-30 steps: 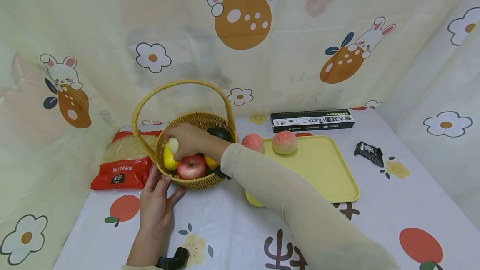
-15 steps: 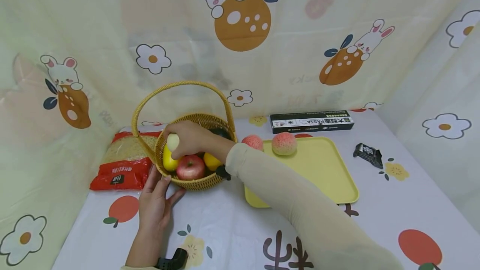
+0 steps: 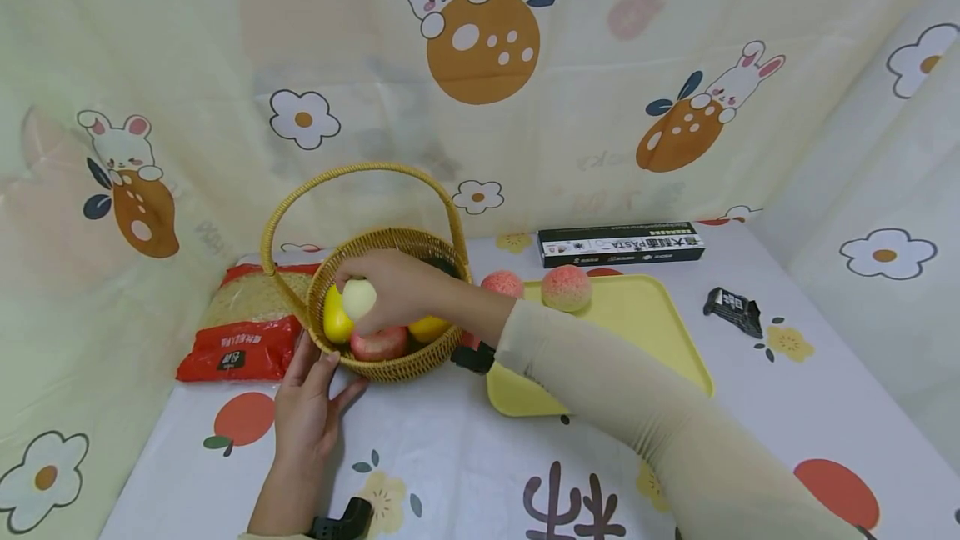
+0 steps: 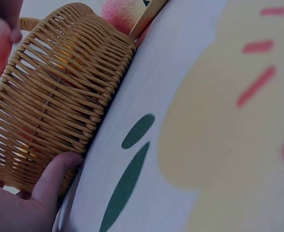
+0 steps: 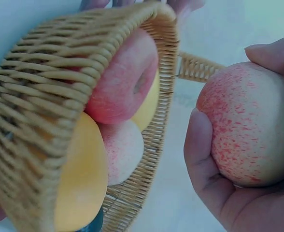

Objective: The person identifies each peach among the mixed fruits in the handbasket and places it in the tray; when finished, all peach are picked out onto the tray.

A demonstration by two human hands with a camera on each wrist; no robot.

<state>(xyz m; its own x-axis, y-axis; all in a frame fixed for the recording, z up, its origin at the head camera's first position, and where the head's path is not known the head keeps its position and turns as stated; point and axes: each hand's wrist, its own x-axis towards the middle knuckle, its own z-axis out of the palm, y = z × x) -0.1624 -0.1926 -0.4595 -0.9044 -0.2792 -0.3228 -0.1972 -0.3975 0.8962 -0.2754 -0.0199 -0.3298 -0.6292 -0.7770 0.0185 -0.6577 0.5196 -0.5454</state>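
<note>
In the head view, my right hand is over the wicker basket and grips a peach. The right wrist view shows this peach between thumb and fingers, outside the rim. My left hand rests against the basket's near left side, its thumb on the woven wall. Inside the basket are a red apple, a pale pink-speckled fruit, an orange-yellow fruit and a yellow fruit. My right hand partly hides a dark fruit at the back.
A yellow tray lies right of the basket, with one peach on its far edge and another at its corner. Behind stands a pasta box. A black packet lies right, a red grain bag left.
My right hand has lifted the peach a little out of the basket, and its wrist and forearm have swung right. The left hand stays at the basket.
</note>
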